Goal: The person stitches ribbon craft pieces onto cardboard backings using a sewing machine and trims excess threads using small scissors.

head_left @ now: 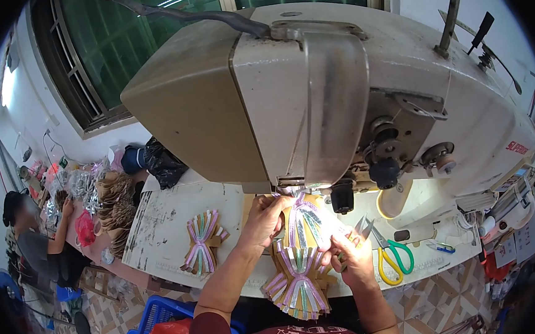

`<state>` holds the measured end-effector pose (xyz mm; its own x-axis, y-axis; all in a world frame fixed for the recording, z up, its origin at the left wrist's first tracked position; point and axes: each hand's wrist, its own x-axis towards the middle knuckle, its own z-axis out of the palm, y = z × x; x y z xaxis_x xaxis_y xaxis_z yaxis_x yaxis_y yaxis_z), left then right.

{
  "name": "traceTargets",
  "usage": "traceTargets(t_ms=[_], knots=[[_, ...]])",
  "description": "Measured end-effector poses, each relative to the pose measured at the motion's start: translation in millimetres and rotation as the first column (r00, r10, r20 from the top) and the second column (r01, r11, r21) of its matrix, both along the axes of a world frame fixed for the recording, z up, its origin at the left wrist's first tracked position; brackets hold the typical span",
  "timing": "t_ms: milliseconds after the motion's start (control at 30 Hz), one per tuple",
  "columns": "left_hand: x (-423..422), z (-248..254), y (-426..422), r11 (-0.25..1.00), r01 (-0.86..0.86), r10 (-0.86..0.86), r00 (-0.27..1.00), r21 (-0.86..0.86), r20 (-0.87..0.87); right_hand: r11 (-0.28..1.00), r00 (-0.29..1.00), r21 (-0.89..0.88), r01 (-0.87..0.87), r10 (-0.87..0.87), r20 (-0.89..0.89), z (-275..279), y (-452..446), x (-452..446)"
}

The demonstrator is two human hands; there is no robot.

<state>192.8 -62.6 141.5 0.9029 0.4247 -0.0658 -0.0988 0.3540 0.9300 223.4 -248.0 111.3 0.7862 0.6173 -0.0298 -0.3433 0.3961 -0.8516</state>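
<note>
Under the head of a large sewing machine (294,103), a tan piece with purple, silver and green strips (301,223) lies in bright light. My left hand (265,220) pinches its left edge close to the needle area. On the right side, my right hand (350,251) grips the same piece between thumb and fingers. A second striped bow-shaped piece (300,282) hangs below, at the table's front edge, touching or joined to the first; which one I cannot tell. The needle is hidden.
Another striped bow (201,243) lies on the white table (159,218) at left. Scissors with yellow and green handles (388,258) and a small blue tool (442,248) lie right. A person (36,236) sits far left by piled tan pieces (116,205). A blue basket (157,317) stands below.
</note>
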Motion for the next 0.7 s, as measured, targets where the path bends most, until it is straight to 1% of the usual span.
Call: traceTargets(t_ms=[100, 133, 200, 233, 267, 333, 367, 400, 467, 500, 533, 600, 633, 667, 700], knots=[[0.2, 0.5, 2.3, 1.0, 0.02, -0.019, 1.0, 0.015, -0.021, 0.993, 0.997, 0.117, 0.025, -0.016, -0.076, 1.9, 0.0, 0.7], [0.9, 2.2, 2.9, 0.999, 0.027, -0.026, 0.999, 0.022, -0.025, 0.988, 0.995, 0.134, 0.07, -0.06, -0.073, 4.0, 2.0, 3.0], [2.6, 3.9, 10.2, 0.992, 0.121, -0.122, 0.991, -0.025, -0.06, 0.972, 0.985, 0.168, 0.163, -0.152, -0.075, 9.2, 8.5, 10.5], [3.6, 3.8, 14.7, 0.984, 0.169, -0.172, 0.982, -0.05, -0.077, 0.975, 0.976, 0.07, 0.212, -0.214, 0.026, 3.4, 12.6, 17.9], [5.1, 2.3, 19.1, 0.972, 0.211, -0.22, 0.972, -0.103, -0.084, 0.963, 0.952, 0.035, 0.266, -0.268, 0.152, 5.1, 17.0, 21.1], [9.2, -4.1, 32.2, 0.934, 0.318, -0.338, 0.935, -0.161, -0.112, 0.925, 0.85, -0.015, 0.38, -0.342, 0.401, 11.7, 29.2, 24.1], [11.6, -4.1, 34.0, 0.933, 0.32, -0.342, 0.93, -0.164, -0.136, 0.932, 0.88, -0.136, 0.336, -0.26, 0.397, 17.2, 30.0, 22.9], [14.4, -2.1, 35.0, 0.933, 0.32, -0.345, 0.925, -0.167, -0.159, 0.932, 0.865, -0.088, 0.35, -0.286, 0.411, 7.1, 36.4, 24.2], [15.3, -1.6, 38.1, 0.927, 0.341, -0.367, 0.912, -0.159, -0.184, 0.919, 0.807, -0.116, 0.377, -0.264, 0.527, -2.9, 43.4, 25.6], [15.0, -3.2, 41.8, 0.92, 0.362, -0.385, 0.904, -0.148, -0.184, 0.918, 0.811, -0.104, 0.382, -0.279, 0.514, -1.4, 45.6, 22.9], [15.6, -5.4, 44.1, 0.914, 0.382, -0.403, 0.897, -0.138, -0.184, 0.887, 0.735, -0.09, 0.452, -0.313, 0.602, -2.1, 46.9, 22.4], [19.2, -10.5, 45.9, 0.902, 0.39, -0.422, 0.888, -0.185, -0.184, 0.813, 0.552, -0.039, 0.581, -0.359, 0.753, -5.5, 49.8, 22.8], [20.6, -11.1, 46.7, 0.895, 0.395, -0.431, 0.883, -0.206, -0.183, 0.7, 0.089, 0.244, 0.671, -0.403, 0.911, -1.5, 51.8, 34.7], [21.0, -10.9, 47.3, 0.911, 0.373, -0.405, 0.891, -0.177, -0.204, 0.719, -0.099, 0.344, 0.603, -0.36, 0.928, 8.0, 42.4, 39.9], [20.9, -11.3, 47.7, 0.924, 0.352, -0.378, 0.898, -0.149, -0.225, 0.779, 0.047, 0.187, 0.599, -0.268, 0.962, -13.5, 36.9, 51.7]])
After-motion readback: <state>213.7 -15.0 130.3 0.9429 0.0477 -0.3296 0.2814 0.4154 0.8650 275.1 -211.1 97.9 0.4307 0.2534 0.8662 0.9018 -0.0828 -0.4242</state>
